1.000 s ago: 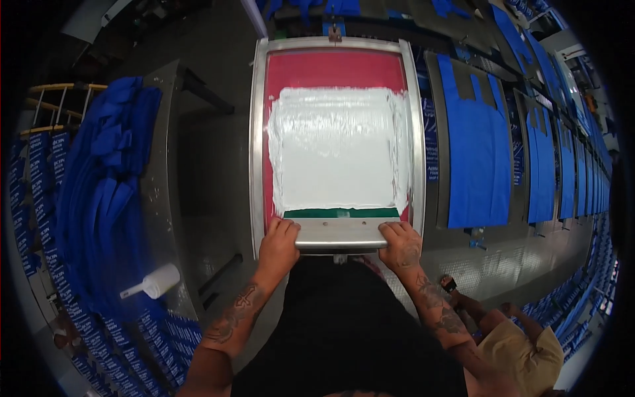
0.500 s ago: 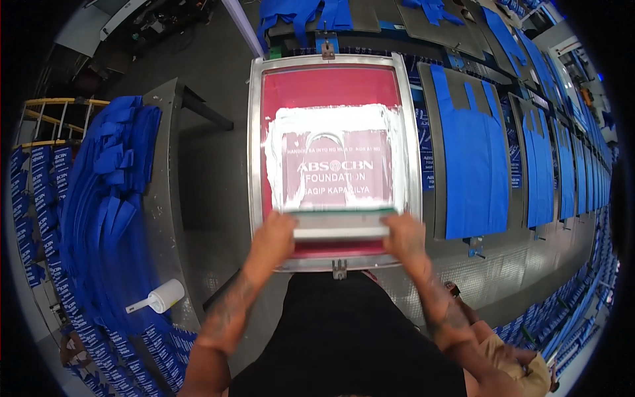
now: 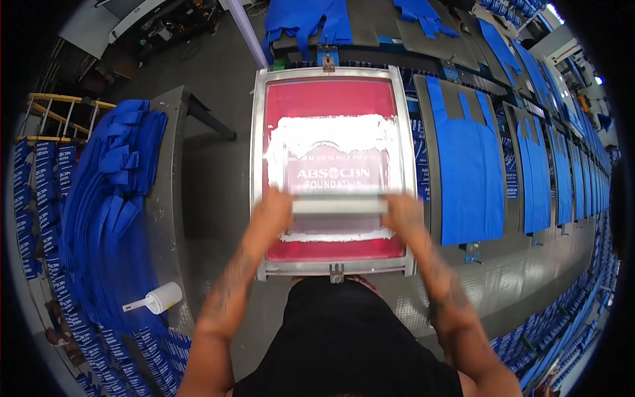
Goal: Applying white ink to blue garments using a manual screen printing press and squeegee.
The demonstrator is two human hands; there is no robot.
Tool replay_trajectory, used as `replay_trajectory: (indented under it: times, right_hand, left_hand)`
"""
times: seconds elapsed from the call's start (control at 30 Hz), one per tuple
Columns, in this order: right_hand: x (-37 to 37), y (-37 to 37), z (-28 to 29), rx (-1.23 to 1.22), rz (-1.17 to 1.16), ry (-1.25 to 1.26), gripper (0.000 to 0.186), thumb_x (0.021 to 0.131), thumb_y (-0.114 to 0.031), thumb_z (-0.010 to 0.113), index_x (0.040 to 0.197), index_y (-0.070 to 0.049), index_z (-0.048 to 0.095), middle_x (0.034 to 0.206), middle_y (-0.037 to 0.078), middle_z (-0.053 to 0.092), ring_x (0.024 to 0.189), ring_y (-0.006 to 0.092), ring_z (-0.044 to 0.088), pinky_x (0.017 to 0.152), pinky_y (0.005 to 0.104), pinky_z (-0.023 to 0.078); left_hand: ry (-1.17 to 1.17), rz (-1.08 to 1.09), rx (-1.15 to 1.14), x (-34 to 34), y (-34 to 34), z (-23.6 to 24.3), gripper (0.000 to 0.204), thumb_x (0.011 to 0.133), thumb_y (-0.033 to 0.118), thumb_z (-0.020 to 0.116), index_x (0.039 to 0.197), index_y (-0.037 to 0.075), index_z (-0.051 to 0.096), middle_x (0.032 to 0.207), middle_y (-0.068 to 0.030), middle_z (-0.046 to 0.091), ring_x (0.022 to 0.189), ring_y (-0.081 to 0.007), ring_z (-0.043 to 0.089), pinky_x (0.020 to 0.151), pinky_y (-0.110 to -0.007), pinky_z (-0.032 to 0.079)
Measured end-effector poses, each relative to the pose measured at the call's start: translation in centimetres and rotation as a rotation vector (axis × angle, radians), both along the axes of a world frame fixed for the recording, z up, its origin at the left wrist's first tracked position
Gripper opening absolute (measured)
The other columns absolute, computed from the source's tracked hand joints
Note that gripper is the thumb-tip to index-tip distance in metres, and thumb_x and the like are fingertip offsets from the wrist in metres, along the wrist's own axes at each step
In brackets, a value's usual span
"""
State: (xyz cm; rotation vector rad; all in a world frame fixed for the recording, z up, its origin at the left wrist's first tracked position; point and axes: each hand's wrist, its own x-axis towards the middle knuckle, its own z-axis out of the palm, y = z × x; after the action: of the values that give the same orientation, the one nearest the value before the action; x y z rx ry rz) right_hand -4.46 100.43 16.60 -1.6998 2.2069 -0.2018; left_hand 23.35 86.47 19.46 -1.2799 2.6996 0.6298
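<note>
Both of my hands grip one wide squeegee point(image 3: 338, 206) by its ends, my left hand point(image 3: 271, 213) at the left end and my right hand point(image 3: 404, 215) at the right. It lies crosswise over the lower middle of a screen-printing frame point(image 3: 258, 159) with a metal rim and pink mesh point(image 3: 334, 99). White ink point(image 3: 334, 132) is banked thickly across the upper mesh and runs down both sides. A stencil of lettering shows through the mesh above the squeegee. Below it, a thin white line of ink crosses the mesh. What lies beneath the screen is hidden.
On my left, a table point(image 3: 170, 152) bears a pile of blue fabric bags point(image 3: 106, 218) and a white tub point(image 3: 165, 298) with a handle sticking out. Flat boards with blue bags point(image 3: 466, 172) run in a row to the right. More blue bags point(image 3: 307, 23) lie beyond the frame.
My hands have pushed the squeegee away from me, up from near the frame's lower edge. A white ink line now shows where it was. The view has shifted slightly.
</note>
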Motion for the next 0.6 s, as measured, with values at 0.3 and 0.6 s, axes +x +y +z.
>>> replay_trajectory:
  times: [0.3,0.6]
  right_hand:
    - [-3.1,-7.9,-1.0,-0.167,-0.014,0.074,0.02,0.065,-0.017,0.067,0.084,-0.013,0.071,0.079,0.012,0.067,0.079,0.0339,0.065,0.071,0.0434,0.053]
    - [-11.7,-21.5,5.2,0.008,0.156,-0.246,0.045,0.058,-0.023,0.08,0.101,-0.011,0.071,0.092,0.014,0.07,0.089,0.0296,0.066,0.083,0.0363,0.049]
  left_hand:
    - [0.116,0.005,-0.11,-4.5,-7.4,-2.3,0.024,0.065,0.0,0.062,0.088,0.0,0.069,0.088,-0.0177,0.065,0.095,-0.0371,0.058,0.083,-0.045,0.051]
    - [-0.175,-0.107,0.255,-11.5,-23.3,5.0,0.036,0.065,0.02,0.08,0.085,-0.007,0.067,0.076,-0.0207,0.067,0.059,-0.0305,0.065,0.061,-0.04,0.054]
